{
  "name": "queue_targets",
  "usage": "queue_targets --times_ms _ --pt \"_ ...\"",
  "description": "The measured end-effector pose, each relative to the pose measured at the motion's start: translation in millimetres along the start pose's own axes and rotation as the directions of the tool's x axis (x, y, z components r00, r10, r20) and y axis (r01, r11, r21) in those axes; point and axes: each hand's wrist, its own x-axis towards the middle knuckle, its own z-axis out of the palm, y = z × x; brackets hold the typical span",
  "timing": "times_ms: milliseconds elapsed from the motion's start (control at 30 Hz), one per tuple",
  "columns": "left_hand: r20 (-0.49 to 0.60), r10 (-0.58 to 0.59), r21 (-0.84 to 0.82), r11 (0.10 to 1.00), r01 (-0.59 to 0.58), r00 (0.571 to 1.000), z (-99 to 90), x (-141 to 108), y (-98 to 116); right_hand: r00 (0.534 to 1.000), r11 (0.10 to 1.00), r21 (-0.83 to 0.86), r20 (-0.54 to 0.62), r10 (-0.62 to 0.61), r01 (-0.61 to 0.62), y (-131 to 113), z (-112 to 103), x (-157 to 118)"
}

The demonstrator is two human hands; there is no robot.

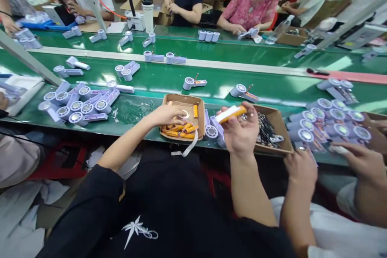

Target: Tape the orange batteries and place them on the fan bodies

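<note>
My left hand [171, 115] reaches over a small cardboard box [201, 107], its fingers slightly apart above several orange battery cells [178, 131]. By its fingertips is a white ring-like thing, partly covered. A white strip [191, 145] hangs over the box's front edge. In my right hand [242, 133], raised to the right of that box, is an orange battery cell [231, 114] with a white strip along its side. Below and behind this hand lie light purple fan housings [211, 131], partly hidden by it.
A cardboard box of dark small parts [269, 129] stands to the right, beside a co-worker's hands [302, 165] and many purple housings [323, 117]. More housings [81, 105] are piled at left. Others sit on the green conveyor [157, 76]. Several people sit across it.
</note>
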Motion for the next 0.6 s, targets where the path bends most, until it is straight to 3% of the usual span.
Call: queue_targets --times_ms 67,100,133,200,267,333,400,433,500,600 --pt "0.008 -0.073 -0.146 0.987 0.073 0.997 -25.9 22.9 -46.6 1.000 1.000 0.022 -0.012 -0.018 0.019 8.2 1.4 -5.9" --pt "-0.031 -0.176 -0.153 0.974 0.169 0.984 -37.6 30.0 -71.9 1.000 0.999 0.027 -0.020 -0.022 0.023 12.6 1.4 -6.4" --pt "-0.096 -0.314 -0.112 0.946 0.304 0.944 -48.2 34.5 -98.4 1.000 0.999 0.027 -0.023 -0.018 0.018 17.0 0.7 -5.0" --pt "-0.260 -0.567 0.051 0.801 0.597 0.782 -66.9 38.1 -154.1 1.000 1.000 0.020 -0.011 0.016 -0.016 24.5 -1.6 1.9" --pt "-0.363 -0.696 0.191 0.594 0.781 0.619 -81.7 38.3 -208.3 0.998 0.998 0.014 0.003 0.063 -0.063 30.4 -3.9 9.8" --pt "-0.338 -0.760 0.281 0.482 0.830 0.556 -91.1 38.9 -251.9 0.995 0.995 0.016 0.001 0.102 -0.102 35.2 -5.6 14.8" --pt "-0.253 -0.784 0.329 0.481 0.813 0.567 -93.1 41.9 -277.8 0.992 0.992 0.012 0.001 0.124 -0.124 38.3 -6.8 16.8" --pt "-0.221 -0.773 0.342 0.509 0.790 0.594 -91.1 44.7 -283.5 0.992 0.992 -0.001 0.007 0.128 -0.128 38.6 -6.8 17.5" --pt "-0.176 -0.698 0.354 0.613 0.706 0.694 -82.0 53.1 -282.9 0.990 0.989 -0.054 0.036 0.137 -0.135 35.3 -3.8 21.4" --pt "-0.021 -0.476 0.341 0.823 0.454 0.879 -62.1 71.4 -267.9 0.977 0.976 -0.148 0.124 0.176 -0.158 22.4 14.2 40.8"
